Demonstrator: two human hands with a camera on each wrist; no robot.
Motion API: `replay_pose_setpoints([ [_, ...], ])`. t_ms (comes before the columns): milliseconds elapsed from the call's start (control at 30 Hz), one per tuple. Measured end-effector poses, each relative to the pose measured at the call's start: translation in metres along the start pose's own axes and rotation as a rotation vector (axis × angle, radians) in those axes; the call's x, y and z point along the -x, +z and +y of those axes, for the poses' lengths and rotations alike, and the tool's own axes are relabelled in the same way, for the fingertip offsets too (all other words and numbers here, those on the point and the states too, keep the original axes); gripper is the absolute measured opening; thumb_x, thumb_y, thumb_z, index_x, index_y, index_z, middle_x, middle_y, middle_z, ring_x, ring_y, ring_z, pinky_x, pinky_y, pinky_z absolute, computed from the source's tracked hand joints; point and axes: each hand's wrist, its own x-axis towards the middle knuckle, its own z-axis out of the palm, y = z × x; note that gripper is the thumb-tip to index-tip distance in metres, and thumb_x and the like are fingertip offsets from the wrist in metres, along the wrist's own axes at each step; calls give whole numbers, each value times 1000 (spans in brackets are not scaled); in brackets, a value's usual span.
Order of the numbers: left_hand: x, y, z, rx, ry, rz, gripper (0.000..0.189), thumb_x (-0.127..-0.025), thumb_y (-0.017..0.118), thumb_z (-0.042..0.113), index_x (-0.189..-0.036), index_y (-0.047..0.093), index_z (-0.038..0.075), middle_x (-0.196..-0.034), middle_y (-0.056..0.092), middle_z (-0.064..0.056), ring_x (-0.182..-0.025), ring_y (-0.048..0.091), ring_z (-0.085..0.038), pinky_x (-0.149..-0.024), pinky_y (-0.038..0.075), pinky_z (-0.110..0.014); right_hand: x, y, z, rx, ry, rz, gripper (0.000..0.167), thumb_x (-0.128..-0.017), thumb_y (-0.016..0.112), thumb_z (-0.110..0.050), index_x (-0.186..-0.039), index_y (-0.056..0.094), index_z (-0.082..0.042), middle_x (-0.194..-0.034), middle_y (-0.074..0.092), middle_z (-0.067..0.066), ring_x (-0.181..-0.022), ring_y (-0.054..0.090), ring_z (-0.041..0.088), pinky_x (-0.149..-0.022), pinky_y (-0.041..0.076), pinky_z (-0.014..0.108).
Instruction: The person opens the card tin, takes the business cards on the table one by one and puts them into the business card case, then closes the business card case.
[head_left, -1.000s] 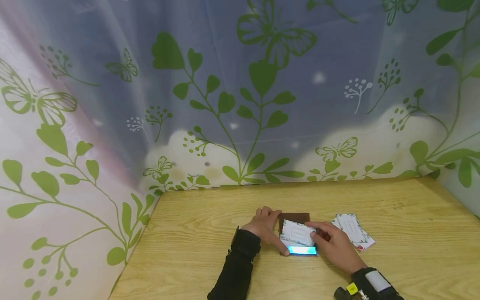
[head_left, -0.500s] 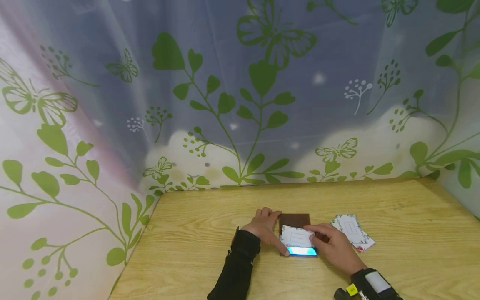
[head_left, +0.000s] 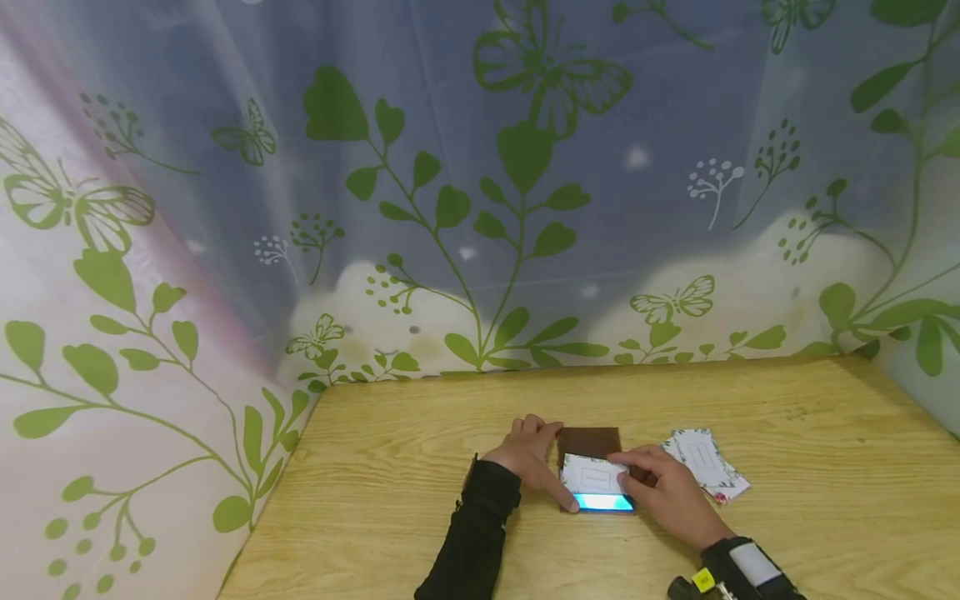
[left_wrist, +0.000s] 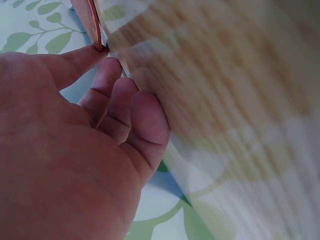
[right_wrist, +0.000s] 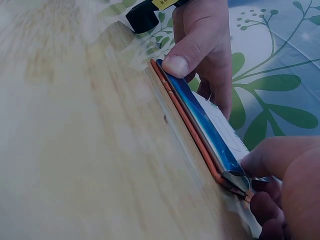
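A flat brown wallet (head_left: 589, 440) lies on the table, with a shiny blue-and-white strip (head_left: 604, 502) along its near edge. A white card with a leafy border (head_left: 592, 473) lies over the wallet, its near edge meeting the strip. My right hand (head_left: 672, 492) pinches this card at its right end between thumb and fingers. Spread along the wallet's left side, my left hand (head_left: 525, 454) presses the strip's near left corner with the thumb (right_wrist: 176, 66), and its fingers reach the far left corner. In the left wrist view, the other fingertips (left_wrist: 150, 117) rest on the tabletop.
Right of the wallet, more leafy-bordered white cards (head_left: 701, 458) lie overlapping, one showing a red flower at its corner. The wood-grain table (head_left: 420, 417) meets a printed curtain (head_left: 450, 208) at the back and left.
The white card has slid toward me, down to the strip, and straightened from a slight tilt. More of the brown wallet shows behind it. My left hand has stayed put.
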Motion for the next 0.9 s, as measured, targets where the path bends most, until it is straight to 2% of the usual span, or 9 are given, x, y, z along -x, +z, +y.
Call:
replay_pose_setpoints([
  [167, 0, 0, 0, -9, 3, 1, 129, -55, 99, 55, -162, 36, 22, -138, 42, -1, -120, 36, -18, -94, 47, -33, 0, 0, 1, 10, -13, 8, 23, -100, 71, -17, -123, 76, -18, -109, 65, -2, -81, 54, 7, -70, 48, 26],
  [367, 0, 0, 0, -16, 2, 0, 129, -56, 99, 56, -162, 36, 22, -140, 42, -2, -121, 37, -18, -95, 48, -34, 0, 0, 1, 10, -9, -11, 29, -96, 77, -24, -124, 75, -16, -106, 63, -2, -82, 55, 7, -71, 49, 26],
  [900, -1, -1, -1, 23, 6, -10, 128, -56, 99, 54, -162, 35, 22, -142, 41, -3, -124, 35, -20, -98, 46, -37, 0, 1, 1, 17, 0, 18, 31, -93, 79, -21, -124, 74, -15, -98, 61, -3, -81, 55, 8, -70, 48, 26],
])
